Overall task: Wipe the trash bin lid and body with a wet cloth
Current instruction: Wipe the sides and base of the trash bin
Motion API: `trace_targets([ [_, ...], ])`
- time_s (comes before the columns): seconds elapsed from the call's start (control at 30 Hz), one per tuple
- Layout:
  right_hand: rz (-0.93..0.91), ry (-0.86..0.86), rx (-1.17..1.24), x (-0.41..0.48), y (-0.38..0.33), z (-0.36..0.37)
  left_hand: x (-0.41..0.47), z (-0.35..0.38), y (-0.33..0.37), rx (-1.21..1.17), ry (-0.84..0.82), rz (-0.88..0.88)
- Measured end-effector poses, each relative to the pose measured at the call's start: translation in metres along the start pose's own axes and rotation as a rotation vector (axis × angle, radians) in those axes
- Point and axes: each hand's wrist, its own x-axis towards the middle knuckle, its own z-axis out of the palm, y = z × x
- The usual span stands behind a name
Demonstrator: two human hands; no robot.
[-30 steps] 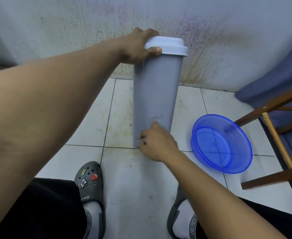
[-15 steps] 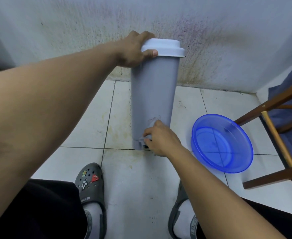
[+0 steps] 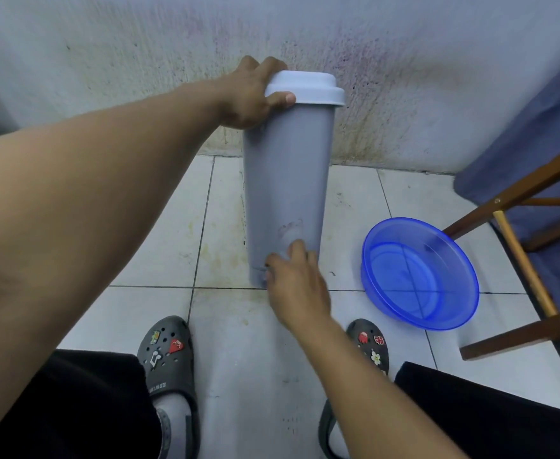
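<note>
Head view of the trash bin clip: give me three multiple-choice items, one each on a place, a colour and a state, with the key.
1. Where does the basin stand?
A. On the floor, right of the bin
B. Between the shoes
C. Behind the bin

2. What colour is the basin?
A. Red
B. Blue
C. White

3. What is the left hand doing?
A. Hanging free
B. Gripping the bin's top at the lid
C. Holding the basin

Key:
1 A: the basin sits on the floor to the bin's right.
2 B: it is see-through blue.
3 B: the thumb lies just under the lid's rim and the fingers reach round the back.
</note>
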Motion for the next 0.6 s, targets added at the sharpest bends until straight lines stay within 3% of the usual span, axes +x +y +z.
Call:
trace_targets([
  [0.1,0.078,0.222,0.254,-0.024,-0.016,0.022,-0.001,-0.001,-0.003,-0.006,-0.001,0.005],
  [0.17,0.326,0.398,0.584,-0.034,-0.013,0.023,-0.002,-0.001,-0.004,-0.008,0.008,0.012],
  [0.23,0.654,0.466,0.830,-0.033,-0.008,0.022,-0.002,0.000,-0.003,-0.007,0.011,0.014],
  [0.43,1.333,0.361,1.416,-0.005,-0.004,0.028,-0.004,0.000,0.002,-0.002,0.021,0.006],
  [0.6,1.504,0.149,1.928,-0.004,-0.013,0.029,-0.006,0.002,0.004,0.012,0.009,0.031],
])
